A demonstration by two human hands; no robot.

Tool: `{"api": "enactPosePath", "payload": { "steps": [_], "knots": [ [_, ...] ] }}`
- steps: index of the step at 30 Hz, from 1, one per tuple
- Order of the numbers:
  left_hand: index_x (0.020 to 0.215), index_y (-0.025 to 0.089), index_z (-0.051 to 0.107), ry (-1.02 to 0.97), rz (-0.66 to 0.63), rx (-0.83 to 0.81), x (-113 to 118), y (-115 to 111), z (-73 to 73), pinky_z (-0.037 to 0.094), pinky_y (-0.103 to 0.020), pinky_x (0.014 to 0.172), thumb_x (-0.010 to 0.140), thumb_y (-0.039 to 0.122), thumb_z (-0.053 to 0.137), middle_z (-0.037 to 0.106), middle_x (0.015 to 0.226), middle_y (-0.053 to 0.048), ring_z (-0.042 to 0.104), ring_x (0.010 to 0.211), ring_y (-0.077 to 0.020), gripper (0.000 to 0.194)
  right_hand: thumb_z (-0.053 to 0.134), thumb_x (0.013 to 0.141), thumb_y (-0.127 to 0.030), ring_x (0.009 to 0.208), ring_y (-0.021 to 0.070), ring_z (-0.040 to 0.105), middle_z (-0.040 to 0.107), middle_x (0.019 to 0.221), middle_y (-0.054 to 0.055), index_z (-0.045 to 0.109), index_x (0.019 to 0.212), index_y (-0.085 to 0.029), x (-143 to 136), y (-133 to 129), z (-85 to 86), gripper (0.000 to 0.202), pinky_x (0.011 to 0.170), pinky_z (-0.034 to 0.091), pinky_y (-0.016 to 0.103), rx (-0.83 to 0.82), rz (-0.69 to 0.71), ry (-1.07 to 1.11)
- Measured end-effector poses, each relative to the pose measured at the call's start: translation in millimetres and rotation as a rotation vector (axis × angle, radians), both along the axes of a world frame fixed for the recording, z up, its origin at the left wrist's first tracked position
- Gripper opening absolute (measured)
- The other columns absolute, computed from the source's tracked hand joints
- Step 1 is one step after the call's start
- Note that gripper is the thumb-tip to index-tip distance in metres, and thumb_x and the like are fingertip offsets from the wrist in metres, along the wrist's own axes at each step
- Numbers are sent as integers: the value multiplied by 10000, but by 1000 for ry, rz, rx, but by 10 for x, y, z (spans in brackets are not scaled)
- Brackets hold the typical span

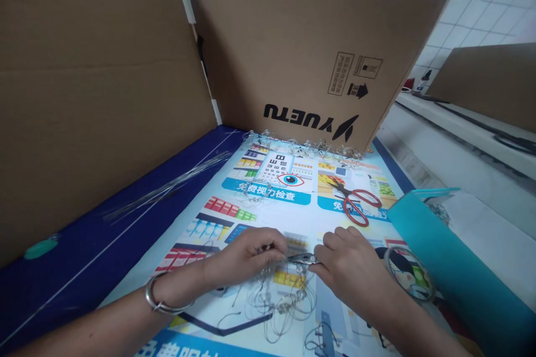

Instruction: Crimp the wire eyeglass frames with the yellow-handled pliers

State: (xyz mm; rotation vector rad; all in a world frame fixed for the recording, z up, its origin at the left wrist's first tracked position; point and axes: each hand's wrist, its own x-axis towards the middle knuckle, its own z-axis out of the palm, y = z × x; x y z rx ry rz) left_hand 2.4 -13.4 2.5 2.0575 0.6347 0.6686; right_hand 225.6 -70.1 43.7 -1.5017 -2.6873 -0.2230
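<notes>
My right hand is closed around metal pliers, whose jaws point left. My left hand, with a silver bangle on the wrist, pinches thin wire at the tips of the pliers. Below both hands hangs or lies a tangle of looped wire with clear beads; whether it joins the pinched wire I cannot tell. The work surface is a printed poster sheet. Red-handled scissors lie partly open beyond my right hand.
Cardboard panels stand at the back and left. Along their base lie beaded wire pieces. Straight wires rest on blue cloth at left. At right are a teal box and a round roll.
</notes>
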Motion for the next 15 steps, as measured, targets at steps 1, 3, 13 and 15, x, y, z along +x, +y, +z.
{"api": "enactPosePath", "payload": {
  "steps": [1,3,13,15],
  "knots": [
    [827,157,593,-10,-2,10,-3,4,2,421,-218,654,852,179,489,609,773,-19,539,712,-107,109,606,785,-365,726,197,450,556,713,12,573,706,-221,4,5,-4,167,658,233,328,2,-1,3],
    [832,158,595,-25,-5,37,-8,13,6,424,-224,677,850,173,493,616,784,-22,545,732,-111,105,610,781,-370,728,194,449,558,714,12,574,710,-219,14,15,-17,170,656,232,325,10,-1,13],
    [827,156,574,-36,-49,190,-1,-8,42,417,-209,680,874,139,444,610,778,-22,538,724,-99,139,619,778,-363,718,175,455,570,697,4,575,701,-209,48,52,-30,177,647,224,311,-15,20,73],
    [828,155,571,-27,-50,206,1,-14,49,417,-212,677,876,141,437,610,776,-26,538,721,-101,143,620,778,-357,712,169,457,574,697,2,576,700,-206,47,52,-18,175,639,223,306,-27,24,73]
  ]
}}
